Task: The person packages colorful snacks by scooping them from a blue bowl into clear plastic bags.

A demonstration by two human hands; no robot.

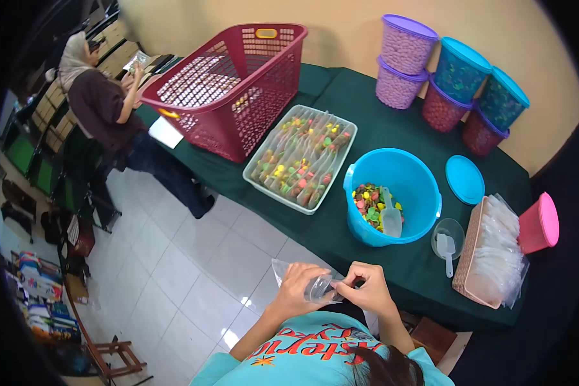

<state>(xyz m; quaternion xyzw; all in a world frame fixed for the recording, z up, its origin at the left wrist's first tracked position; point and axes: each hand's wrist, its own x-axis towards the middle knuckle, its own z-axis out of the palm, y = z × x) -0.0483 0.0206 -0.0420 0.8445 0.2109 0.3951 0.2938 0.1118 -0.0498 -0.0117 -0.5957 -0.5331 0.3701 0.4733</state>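
In front of my body, above the floor by the table edge, a clear plastic bag [323, 289] is between my hands. My left hand [297, 287] is closed around it, and a pointed corner sticks out past the fingers. My right hand [368, 291] pinches the bag's other side. No contents can be made out in the bag. Just beyond stands a blue bucket [402, 168] with colourful round candies [368, 201] at the bottom and a translucent scoop [390, 215] resting on them. Left of it, a white tray [255, 181] holds rows of filled clear packets [302, 154].
A maroon laundry basket [238, 116] stands behind the tray. Stacked candy tubs [460, 67] line the wall. On the right are a blue lid [464, 180], a small scoop [446, 248], a basket of clear bags [469, 257] and a pink container [539, 224]. Another person [106, 103] stands far left.
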